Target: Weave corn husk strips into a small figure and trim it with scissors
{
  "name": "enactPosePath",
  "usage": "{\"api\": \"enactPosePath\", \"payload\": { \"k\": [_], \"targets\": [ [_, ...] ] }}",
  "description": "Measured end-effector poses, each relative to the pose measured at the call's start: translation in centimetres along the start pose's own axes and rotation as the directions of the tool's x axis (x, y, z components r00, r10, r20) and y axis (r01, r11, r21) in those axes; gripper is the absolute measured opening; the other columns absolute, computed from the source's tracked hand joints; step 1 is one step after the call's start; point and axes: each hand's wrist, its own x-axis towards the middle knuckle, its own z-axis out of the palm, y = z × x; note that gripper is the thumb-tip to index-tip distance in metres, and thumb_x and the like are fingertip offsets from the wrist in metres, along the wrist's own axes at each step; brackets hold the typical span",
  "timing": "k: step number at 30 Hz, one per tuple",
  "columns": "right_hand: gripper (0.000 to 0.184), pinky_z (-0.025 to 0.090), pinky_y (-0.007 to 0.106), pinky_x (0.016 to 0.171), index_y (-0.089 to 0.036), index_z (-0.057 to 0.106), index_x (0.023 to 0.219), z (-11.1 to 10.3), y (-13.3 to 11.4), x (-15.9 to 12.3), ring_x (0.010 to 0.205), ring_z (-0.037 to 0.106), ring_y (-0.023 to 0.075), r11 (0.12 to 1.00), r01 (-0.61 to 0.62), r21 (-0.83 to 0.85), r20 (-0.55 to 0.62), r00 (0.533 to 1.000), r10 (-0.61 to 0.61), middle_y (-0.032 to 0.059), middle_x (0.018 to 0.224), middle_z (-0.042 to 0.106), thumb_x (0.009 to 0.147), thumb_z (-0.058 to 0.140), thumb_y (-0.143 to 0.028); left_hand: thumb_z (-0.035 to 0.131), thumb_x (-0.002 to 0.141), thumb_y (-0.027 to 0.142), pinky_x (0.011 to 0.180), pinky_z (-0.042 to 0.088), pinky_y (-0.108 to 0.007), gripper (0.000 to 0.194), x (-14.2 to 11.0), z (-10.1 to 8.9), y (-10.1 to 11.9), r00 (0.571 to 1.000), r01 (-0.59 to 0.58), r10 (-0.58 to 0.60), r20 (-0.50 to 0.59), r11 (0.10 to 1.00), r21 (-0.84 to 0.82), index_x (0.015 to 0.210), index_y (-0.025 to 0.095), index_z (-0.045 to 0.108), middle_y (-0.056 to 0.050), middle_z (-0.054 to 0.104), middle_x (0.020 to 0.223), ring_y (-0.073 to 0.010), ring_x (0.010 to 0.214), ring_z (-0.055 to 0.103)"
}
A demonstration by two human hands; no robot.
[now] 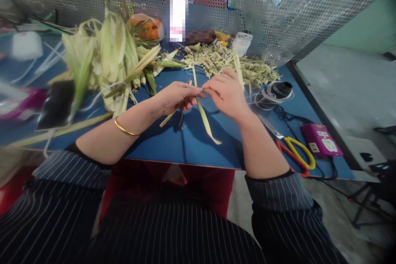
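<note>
My left hand (179,97) and my right hand (225,93) meet fingertip to fingertip over the middle of the blue table (167,140). Both are closed in a pinch. A long pale corn husk strip (204,119) passes between the fingers of my left hand, its lower end hanging toward me and its upper end rising behind. A shorter husk piece (168,119) sticks out below the left palm. From the right hand another husk strip (238,68) stands up by the index finger. What exactly lies between the touching fingertips is too small to make out.
Corn husks (108,45) are heaped at the back left, beside a dark phone (57,105). Husk scraps (213,62) pile along the back. On the right lie a black thread spool (275,94), scissors (297,152) and a purple power box (321,138). A perforated metal screen (269,8) stands behind.
</note>
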Motion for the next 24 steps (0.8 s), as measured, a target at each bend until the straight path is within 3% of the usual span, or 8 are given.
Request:
{"api": "enactPosePath", "payload": {
  "k": [4,6,9,12,15,18,21,24],
  "targets": [
    [0.030,0.041,0.043,0.100,-0.023,0.070,0.086,-0.1,-0.6,0.2,0.092,0.063,0.0204,0.964,-0.103,0.244,-0.021,0.994,0.111,0.0049,0.093,0.071,0.097,0.049,-0.041,0.068,0.082,0.025,0.042,0.038,-0.019,0.022,-0.7,0.9,0.0,0.983,-0.141,0.162,-0.084,0.967,0.213,0.064,0.013,0.068,-0.001,0.061,0.055,-0.0053,0.041,0.050],
    [0.033,0.047,0.038,0.088,-0.021,0.070,0.086,-0.2,-1.1,0.2,0.089,0.062,0.0197,0.897,-0.161,0.411,-0.029,0.981,0.190,0.0058,0.092,0.070,0.095,0.053,-0.048,0.068,0.080,0.026,0.043,0.039,-0.019,0.027,-1.2,1.5,-0.1,0.976,-0.174,0.212,-0.056,0.904,0.391,0.057,0.013,0.065,-0.002,0.062,0.053,-0.0056,0.041,0.050],
    [0.036,0.044,0.030,0.065,-0.021,0.068,0.083,0.0,-1.9,0.2,0.066,0.053,0.0141,0.757,-0.264,0.597,0.004,0.945,0.326,0.0007,0.072,0.062,0.088,0.061,-0.056,0.067,0.080,0.032,0.041,0.039,-0.020,0.027,-1.6,2.4,-0.6,0.994,-0.106,0.101,0.040,0.827,0.552,0.061,0.013,0.069,-0.005,0.067,0.055,-0.0077,0.039,0.052],
    [0.033,0.036,0.027,0.052,-0.022,0.064,0.079,0.2,-2.7,0.0,0.051,0.040,0.0104,0.705,-0.282,0.651,-0.002,0.928,0.372,-0.0051,0.056,0.046,0.086,0.064,-0.054,0.064,0.083,0.043,0.038,0.036,-0.022,0.034,-1.3,2.9,-1.3,0.998,-0.011,-0.021,0.055,0.853,0.522,0.066,0.014,0.072,-0.008,0.069,0.057,-0.0098,0.037,0.053],
    [0.028,0.041,0.029,0.057,-0.023,0.062,0.082,0.0,-3.5,-0.4,0.056,0.048,0.0121,0.815,-0.186,0.549,-0.142,0.940,0.310,-0.0025,0.065,0.055,0.090,0.060,-0.049,0.062,0.085,0.043,0.036,0.029,-0.023,0.036,-0.5,2.2,-1.4,0.997,0.074,-0.072,-0.017,0.951,0.300,0.065,0.015,0.072,-0.010,0.070,0.061,-0.0092,0.037,0.048],
    [0.023,0.046,0.034,0.072,-0.023,0.063,0.084,-0.4,-3.9,-0.7,0.072,0.059,0.0161,0.954,-0.061,0.293,-0.228,0.965,0.131,0.0028,0.081,0.067,0.095,0.053,-0.041,0.064,0.085,0.031,0.036,0.026,-0.021,0.026,0.6,0.7,-1.1,0.990,0.107,-0.107,-0.094,0.994,0.004,0.065,0.016,0.071,-0.009,0.071,0.065,-0.0082,0.041,0.048],
    [0.024,0.043,0.038,0.079,-0.023,0.064,0.081,-0.3,-3.9,-0.8,0.074,0.059,0.0175,0.994,0.107,0.012,-0.133,0.986,-0.104,0.0038,0.080,0.069,0.097,0.048,-0.033,0.064,0.086,0.030,0.033,0.023,-0.020,0.029,1.5,-0.9,-0.7,0.979,0.078,-0.107,-0.173,0.982,-0.170,0.062,0.015,0.066,-0.007,0.069,0.065,-0.0059,0.040,0.044],
    [0.031,0.039,0.037,0.075,-0.022,0.062,0.076,0.6,-3.7,-0.7,0.068,0.054,0.0171,0.963,0.214,-0.161,-0.011,0.976,-0.219,0.0042,0.075,0.067,0.099,0.040,-0.026,0.064,0.089,0.029,0.034,0.029,-0.018,0.023,1.8,-1.5,-0.5,0.985,0.018,-0.069,-0.156,0.951,-0.310,0.071,0.015,0.070,-0.006,0.071,0.072,-0.0038,0.041,0.043]
  ]
}}
